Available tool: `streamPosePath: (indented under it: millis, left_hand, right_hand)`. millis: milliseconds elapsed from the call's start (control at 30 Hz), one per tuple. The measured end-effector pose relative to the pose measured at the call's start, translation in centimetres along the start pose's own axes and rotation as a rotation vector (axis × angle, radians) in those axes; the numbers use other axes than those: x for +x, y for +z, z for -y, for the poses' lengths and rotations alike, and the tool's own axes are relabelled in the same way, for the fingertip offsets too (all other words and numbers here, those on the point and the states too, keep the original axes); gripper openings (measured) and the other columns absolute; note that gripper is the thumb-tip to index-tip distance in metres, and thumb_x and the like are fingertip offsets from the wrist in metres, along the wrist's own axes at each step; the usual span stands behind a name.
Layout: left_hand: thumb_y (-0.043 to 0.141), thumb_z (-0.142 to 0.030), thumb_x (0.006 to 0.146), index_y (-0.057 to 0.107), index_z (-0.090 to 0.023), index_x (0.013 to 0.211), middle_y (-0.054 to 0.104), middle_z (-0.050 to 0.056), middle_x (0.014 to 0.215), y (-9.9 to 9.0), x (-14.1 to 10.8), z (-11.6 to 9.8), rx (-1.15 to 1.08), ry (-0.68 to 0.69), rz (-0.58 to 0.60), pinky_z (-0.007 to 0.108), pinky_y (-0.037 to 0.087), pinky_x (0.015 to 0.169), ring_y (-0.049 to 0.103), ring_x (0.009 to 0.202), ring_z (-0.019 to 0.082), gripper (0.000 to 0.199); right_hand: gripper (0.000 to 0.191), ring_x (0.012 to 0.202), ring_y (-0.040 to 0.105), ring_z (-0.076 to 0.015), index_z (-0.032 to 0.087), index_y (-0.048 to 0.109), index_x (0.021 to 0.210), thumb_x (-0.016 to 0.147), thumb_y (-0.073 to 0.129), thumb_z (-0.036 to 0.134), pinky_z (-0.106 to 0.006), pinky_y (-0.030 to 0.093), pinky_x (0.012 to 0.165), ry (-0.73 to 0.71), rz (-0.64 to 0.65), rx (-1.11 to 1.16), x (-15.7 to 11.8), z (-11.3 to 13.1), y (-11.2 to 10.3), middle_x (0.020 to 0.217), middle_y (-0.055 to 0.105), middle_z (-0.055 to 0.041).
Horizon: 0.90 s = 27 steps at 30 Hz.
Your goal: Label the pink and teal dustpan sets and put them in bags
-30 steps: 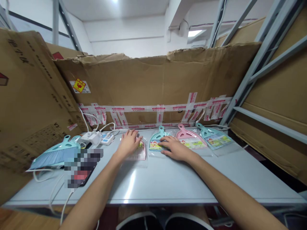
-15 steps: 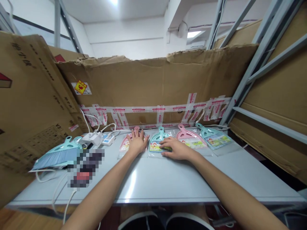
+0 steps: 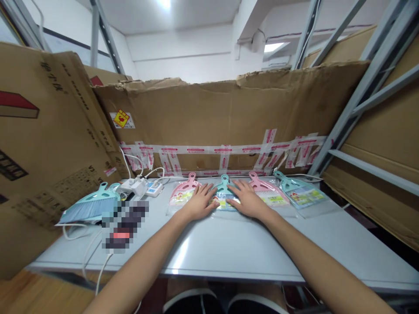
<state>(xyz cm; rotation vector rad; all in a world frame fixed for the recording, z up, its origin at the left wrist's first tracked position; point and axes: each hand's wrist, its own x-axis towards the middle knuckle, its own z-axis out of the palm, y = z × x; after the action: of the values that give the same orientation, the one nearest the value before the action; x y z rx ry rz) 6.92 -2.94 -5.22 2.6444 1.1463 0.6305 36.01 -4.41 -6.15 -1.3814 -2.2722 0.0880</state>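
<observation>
Four would exceed the count, so several bagged mini dustpan-and-brush sets lie in a row along the back of the table. My left hand rests with fingers spread between the left pink dustpan set and the middle teal dustpan set, at its left edge. My right hand lies with fingers apart over the right side of that teal set, beside the right pink dustpan set. Farther right is another teal dustpan set. Both hands partly cover the middle packet.
An unbagged teal dustpan with a blue brush lies at the table's left. Beside it are a white power strip with plugs, cables and a pixelated object. Cardboard walls the back; metal shelving stands at right.
My left hand has moved right, off the left pink set, to the middle teal set's left side. My right hand has shifted to its right side, fingers more spread. The view has turned slightly left.
</observation>
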Motion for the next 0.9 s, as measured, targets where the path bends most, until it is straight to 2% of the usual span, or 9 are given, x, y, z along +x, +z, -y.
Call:
streamPosePath:
  millis: [133, 433, 533, 600, 700, 733, 800, 900]
  left_hand:
    - [0.046, -0.063, 0.115, 0.057, -0.024, 0.167, 0.053, 0.017, 0.174, -0.2, -0.1, 0.2, 0.020, 0.014, 0.040, 0.065, 0.022, 0.139, 0.040, 0.166, 0.040, 0.066]
    - [0.051, -0.058, 0.115, 0.064, -0.022, 0.161, 0.062, 0.019, 0.164, -0.9, -0.2, 0.5, 0.025, 0.071, 0.030, 0.061, 0.037, 0.132, 0.051, 0.157, 0.039, 0.060]
    - [0.055, -0.054, 0.114, 0.067, -0.022, 0.156, 0.067, 0.018, 0.158, -1.1, 0.0, 0.3, 0.003, 0.087, 0.009, 0.057, 0.042, 0.127, 0.056, 0.152, 0.037, 0.054]
    - [0.056, -0.050, 0.114, 0.071, -0.023, 0.151, 0.073, 0.017, 0.148, -1.3, 0.2, 0.2, -0.013, 0.082, -0.013, 0.053, 0.046, 0.123, 0.063, 0.142, 0.035, 0.049]
    - [0.061, -0.039, 0.112, 0.079, -0.023, 0.134, 0.082, 0.012, 0.127, -1.3, 0.5, -0.3, -0.037, 0.061, -0.046, 0.051, 0.047, 0.119, 0.074, 0.120, 0.031, 0.032]
    - [0.062, -0.034, 0.110, 0.080, -0.024, 0.127, 0.084, 0.010, 0.121, -1.3, 0.5, -0.4, -0.049, 0.057, -0.052, 0.051, 0.046, 0.119, 0.076, 0.113, 0.029, 0.026]
    - [0.064, -0.024, 0.106, 0.081, -0.025, 0.115, 0.086, 0.006, 0.110, -1.1, 0.6, -0.8, -0.081, 0.060, -0.067, 0.050, 0.045, 0.121, 0.078, 0.102, 0.026, 0.019]
    - [0.065, -0.019, 0.102, 0.079, -0.025, 0.104, 0.085, 0.003, 0.101, -0.9, 0.5, -1.4, -0.115, 0.081, -0.115, 0.049, 0.046, 0.121, 0.076, 0.092, 0.023, 0.015]
  right_hand:
    - [0.061, 0.163, 0.047, -0.0394, 0.024, 0.063, 0.163, 0.112, 0.058, 0.056, -0.073, 0.017, 0.137, -0.038, 0.111, 0.067, 0.1, -1.0, -0.3, 0.176, 0.049, -0.0203]
    - [0.057, 0.161, 0.048, -0.0395, 0.021, 0.064, 0.161, 0.112, 0.060, 0.050, -0.071, 0.020, 0.137, -0.037, 0.103, 0.062, 0.2, -0.9, -0.6, 0.172, 0.053, -0.0216]
    - [0.053, 0.155, 0.055, -0.0392, 0.021, 0.068, 0.154, 0.109, 0.067, 0.049, -0.069, 0.024, 0.136, -0.046, 0.052, 0.075, 0.3, -0.6, -0.6, 0.163, 0.062, -0.0212]
    - [0.047, 0.142, 0.065, -0.0369, 0.020, 0.072, 0.143, 0.105, 0.073, 0.048, -0.061, 0.037, 0.131, -0.033, 0.005, 0.115, 0.4, -0.4, -0.8, 0.148, 0.072, -0.0193]
    - [0.032, 0.114, 0.076, -0.0308, 0.019, 0.072, 0.127, 0.107, 0.070, 0.044, -0.045, 0.056, 0.108, 0.081, -0.051, 0.225, 0.7, 0.0, -1.1, 0.117, 0.082, -0.0139]
    - [0.029, 0.107, 0.077, -0.0296, 0.019, 0.071, 0.126, 0.108, 0.067, 0.041, -0.042, 0.057, 0.102, 0.124, -0.074, 0.247, 0.8, 0.0, -1.2, 0.109, 0.083, -0.0122]
    - [0.029, 0.106, 0.077, -0.0295, 0.018, 0.070, 0.132, 0.110, 0.063, 0.036, -0.041, 0.056, 0.101, 0.175, -0.125, 0.238, 1.0, 0.0, -1.3, 0.102, 0.083, -0.0108]
    - [0.032, 0.118, 0.075, -0.0317, 0.018, 0.074, 0.135, 0.108, 0.064, 0.031, -0.045, 0.053, 0.110, 0.170, -0.161, 0.181, 1.2, -0.3, -1.2, 0.113, 0.084, -0.0134]
